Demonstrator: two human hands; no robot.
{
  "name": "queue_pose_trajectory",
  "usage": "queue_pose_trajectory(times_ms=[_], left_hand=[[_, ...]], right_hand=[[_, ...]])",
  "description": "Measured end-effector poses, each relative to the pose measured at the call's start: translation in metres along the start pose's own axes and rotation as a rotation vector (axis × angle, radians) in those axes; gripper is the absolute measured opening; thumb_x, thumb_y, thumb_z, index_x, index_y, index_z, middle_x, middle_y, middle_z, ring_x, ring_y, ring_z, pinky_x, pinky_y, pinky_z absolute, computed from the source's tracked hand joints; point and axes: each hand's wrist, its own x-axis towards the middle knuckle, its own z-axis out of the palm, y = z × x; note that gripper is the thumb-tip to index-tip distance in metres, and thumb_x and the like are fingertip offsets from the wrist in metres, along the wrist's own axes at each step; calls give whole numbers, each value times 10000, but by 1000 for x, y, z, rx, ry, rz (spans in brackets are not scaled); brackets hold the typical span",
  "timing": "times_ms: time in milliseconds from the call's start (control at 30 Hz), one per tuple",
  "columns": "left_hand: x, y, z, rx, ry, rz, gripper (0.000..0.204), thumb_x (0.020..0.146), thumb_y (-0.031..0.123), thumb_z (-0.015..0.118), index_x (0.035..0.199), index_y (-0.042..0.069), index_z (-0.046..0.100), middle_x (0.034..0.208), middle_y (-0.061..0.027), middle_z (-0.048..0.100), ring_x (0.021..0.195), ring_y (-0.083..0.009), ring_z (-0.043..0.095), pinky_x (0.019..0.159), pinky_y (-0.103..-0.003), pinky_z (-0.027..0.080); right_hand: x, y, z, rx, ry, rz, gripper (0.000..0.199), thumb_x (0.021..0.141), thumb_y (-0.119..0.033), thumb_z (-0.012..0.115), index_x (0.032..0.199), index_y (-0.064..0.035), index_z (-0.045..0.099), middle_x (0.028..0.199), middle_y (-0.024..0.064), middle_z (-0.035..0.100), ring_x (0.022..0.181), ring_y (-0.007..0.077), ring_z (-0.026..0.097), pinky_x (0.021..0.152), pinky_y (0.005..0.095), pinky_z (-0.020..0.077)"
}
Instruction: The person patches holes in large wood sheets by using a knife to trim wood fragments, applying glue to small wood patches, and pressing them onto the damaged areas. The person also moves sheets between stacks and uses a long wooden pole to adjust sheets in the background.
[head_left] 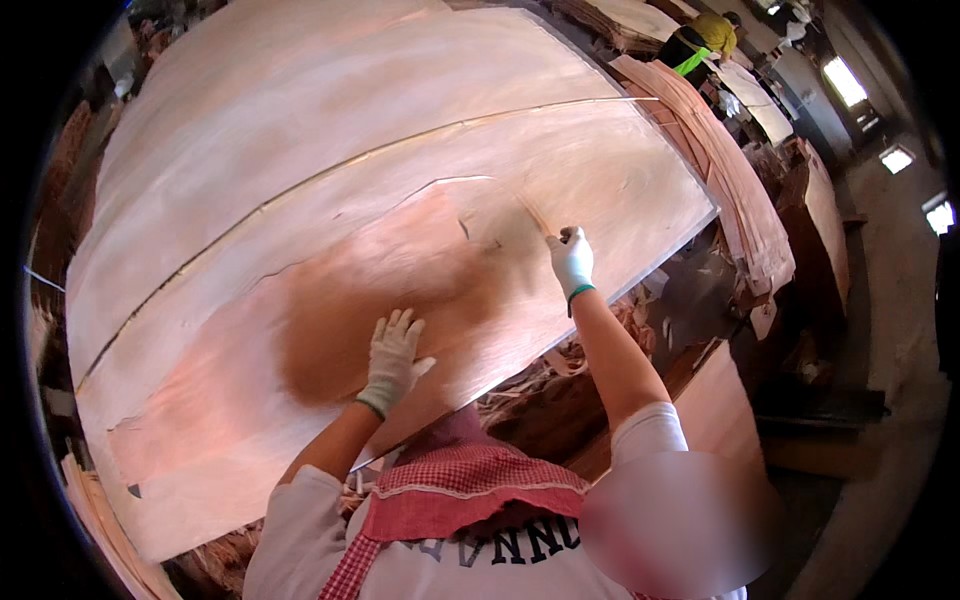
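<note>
A broad sheet of pale wood veneer [420,230] covers the work surface before me, with a pinkish layer [230,345] showing along its near left part. My left hand [393,358], in a white knitted glove, lies on the veneer with its fingers spread. Farther right, my right hand [573,260], gloved too, is closed around a thin strip of wood [536,214]. The strip slants away over the sheet. Across the veneer runs a long thin stick [340,165]. A small dark gap or tear [464,230] shows in the veneer near the strip.
Stacks of reddish veneer [725,160] stand beyond the right edge. Scraps [545,415] lie below the sheet's near edge. At the far right, a person in a yellow top [712,35] bends over other sheets. More veneer [725,405] leans near my right arm.
</note>
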Motion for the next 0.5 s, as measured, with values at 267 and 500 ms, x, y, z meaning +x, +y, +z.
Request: queue_pose_trajectory(times_ms=[267, 500], left_hand=[[6, 9, 3, 46, 157, 23, 230, 774, 180, 704, 910, 105, 534, 1251, -113, 583, 1235, -359, 488, 1077, -544, 344], [21, 15, -1, -22, 154, -83, 137, 798, 142, 658, 881, 88, 563, 1207, -80, 617, 1205, -356, 521, 1073, -544, 362]], right_hand=[[89, 5, 56, -395, -328, -135, 355, 881, -284, 605, 1165, -80, 548, 1087, 224, 635, 940, 401, 635, 825, 458, 519], [274, 189, -104, -352, 359, -109, 289, 924, -232, 482, 1013, -35, 674, 971, 163, 699, 883, 303, 667, 806, 413, 527]])
